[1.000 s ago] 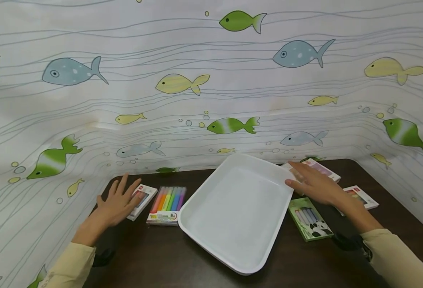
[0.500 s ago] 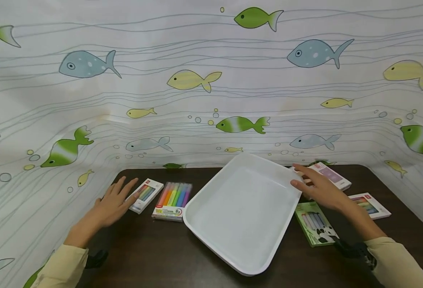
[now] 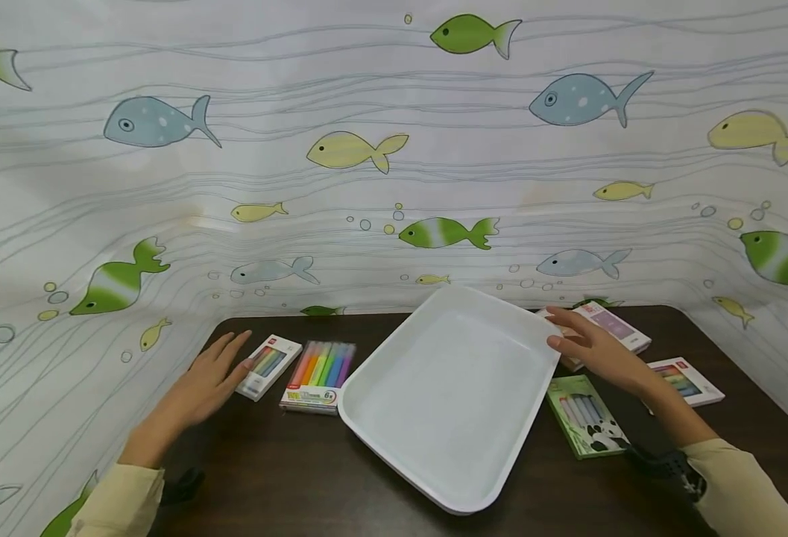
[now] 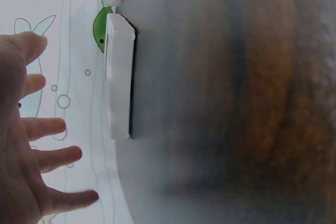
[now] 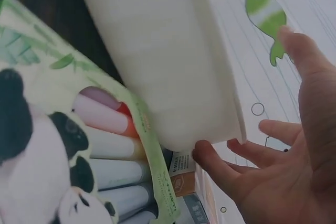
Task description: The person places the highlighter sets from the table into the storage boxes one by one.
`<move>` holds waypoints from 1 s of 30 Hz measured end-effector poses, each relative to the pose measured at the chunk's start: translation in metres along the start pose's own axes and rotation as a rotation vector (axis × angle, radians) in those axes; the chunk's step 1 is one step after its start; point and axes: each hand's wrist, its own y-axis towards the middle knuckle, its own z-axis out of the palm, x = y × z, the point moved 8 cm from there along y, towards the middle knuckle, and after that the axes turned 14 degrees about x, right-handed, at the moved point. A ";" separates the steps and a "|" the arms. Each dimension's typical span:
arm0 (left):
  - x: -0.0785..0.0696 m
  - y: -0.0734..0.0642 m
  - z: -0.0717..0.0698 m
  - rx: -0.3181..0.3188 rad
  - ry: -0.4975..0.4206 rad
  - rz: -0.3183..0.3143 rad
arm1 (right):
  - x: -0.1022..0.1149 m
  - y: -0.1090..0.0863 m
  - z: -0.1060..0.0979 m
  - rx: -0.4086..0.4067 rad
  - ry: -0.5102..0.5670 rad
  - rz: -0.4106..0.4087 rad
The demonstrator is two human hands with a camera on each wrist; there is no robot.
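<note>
Farthest left, the left hand (image 3: 199,384) is spread, fingers straight and apart, holding nothing; the left wrist view shows a gap between it and the white box (image 3: 269,365) just beyond its fingertips, to the right. That box lies flat on the table (image 3: 286,477) with its picture of coloured sticks up, a placing that probably keeps it steady and easy to recognise. Next, further inward from the left hand, comes the clear pack of six markers (image 3: 318,377), also flat, its near right corner close against the rim of the white tray (image 3: 447,403). The tray takes the middle between the two hands, hollow side up and turned slantwise, its far right corner at the right hand (image 3: 598,354). That hand's fingers are loosely spread around the corner, thumb well apart; the touch looks light, likely to steady or turn the tray rather than bear its weight, though whether the far end is raised I cannot tell. Nearer the body than the right hand lies the green panda box (image 3: 587,418), face up beside the tray; the lilac-fronted box (image 3: 613,328) sits just behind the hand, partly hidden, and the rainbow-fronted box (image 3: 685,382) lies to the right, beyond the wrist.
</note>
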 end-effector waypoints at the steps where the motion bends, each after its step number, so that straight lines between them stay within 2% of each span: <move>1: 0.001 0.000 0.000 -0.001 -0.001 0.002 | -0.001 0.000 0.000 0.009 0.023 0.000; 6: 0.006 -0.002 0.002 -0.003 -0.021 0.042 | -0.008 0.000 0.002 0.058 0.227 -0.032; 11: 0.012 -0.002 0.011 0.070 -0.058 0.037 | -0.014 -0.001 0.002 0.058 0.351 -0.046; 14: 0.015 -0.001 0.015 0.097 -0.082 0.032 | -0.017 -0.003 0.001 0.042 0.379 -0.040; 17: 0.017 0.000 0.015 0.088 -0.088 0.026 | -0.020 -0.004 0.001 0.026 0.384 -0.036; 25: 0.030 -0.002 0.022 0.069 -0.005 -0.100 | -0.024 -0.002 0.005 0.039 0.379 -0.046; 30: 0.027 0.000 0.022 0.044 -0.009 -0.088 | -0.024 -0.002 0.002 0.025 0.362 -0.034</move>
